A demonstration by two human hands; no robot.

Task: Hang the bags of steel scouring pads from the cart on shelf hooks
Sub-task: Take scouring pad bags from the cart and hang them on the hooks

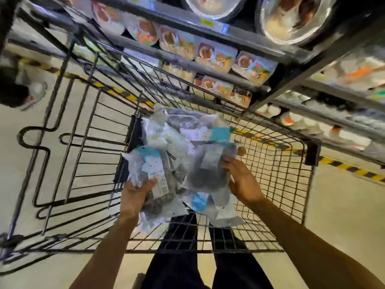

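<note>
Several clear plastic bags of grey steel scouring pads with light-blue header cards lie piled in the black wire cart [281, 184]. My left hand [135, 195] grips the lower end of one bag [149, 165] at the left of the pile, thumb on its white label. My right hand [241, 180] rests with spread fingers on the right side of another bag [206, 170] in the pile; whether it grips it is unclear. More bags [187, 126] lie farther back in the cart. The picture is blurred by motion.
A dark metal shelf unit [270, 97] runs along the top right, holding packaged goods [216, 57] and bowls [291, 17]. Yellow-black floor tape [354, 170] runs beside it. The cart's folded child seat frame [68, 163] is at left. My dark trouser legs [179, 268] show below the cart.
</note>
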